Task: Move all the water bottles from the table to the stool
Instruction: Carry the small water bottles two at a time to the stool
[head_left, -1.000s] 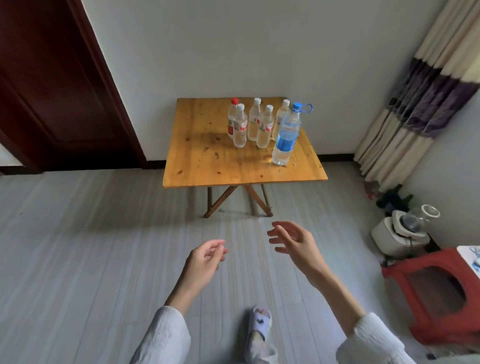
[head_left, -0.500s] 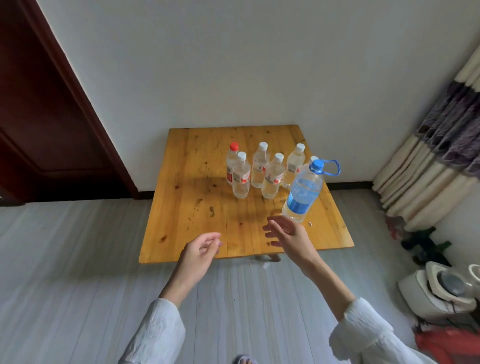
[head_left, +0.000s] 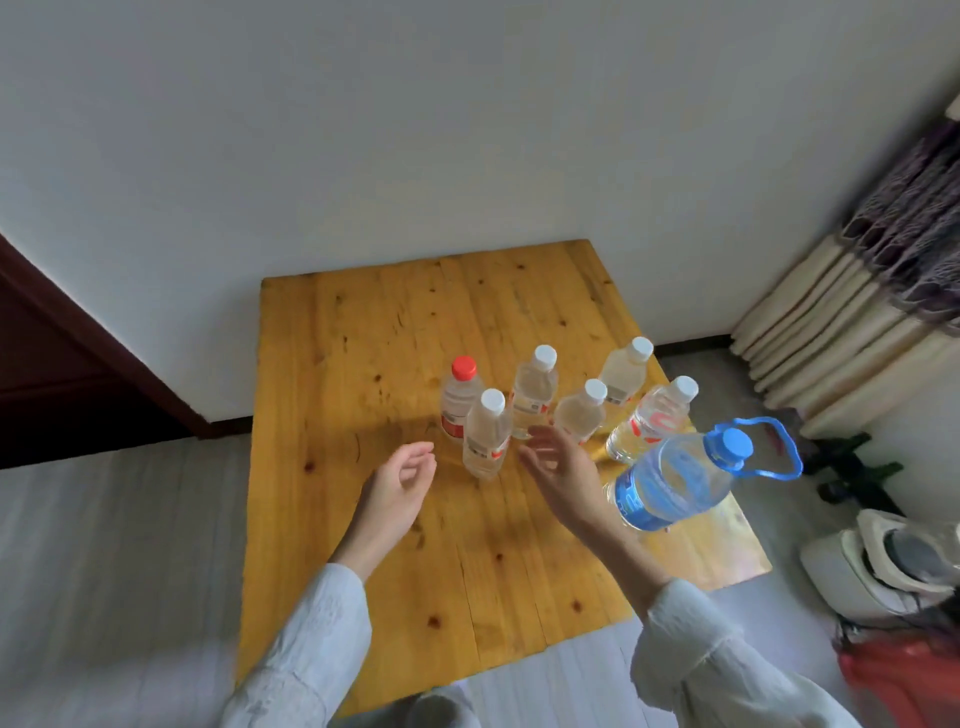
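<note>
Several clear water bottles stand upright in a cluster on the wooden table (head_left: 363, 322). One has a red cap (head_left: 459, 397); the nearest white-capped bottle (head_left: 487, 431) stands between my two hands. A big bottle with a blue cap and carry loop (head_left: 680, 475) stands at the table's right edge. My left hand (head_left: 397, 483) hovers open just left of the nearest bottle. My right hand (head_left: 563, 470) is open just right of it, fingers spread, touching nothing. Only a blurred red corner of the stool (head_left: 904, 675) shows at the lower right.
A white kettle-like appliance (head_left: 878, 566) sits on the floor right of the table, with striped curtains (head_left: 852, 322) behind it. A dark wooden door (head_left: 57, 374) is at the left. The table's back edge meets the white wall.
I have come up to the table and the view now looks down on it. Both hands have moved forward over the tabletop to either side of the nearest bottle.
</note>
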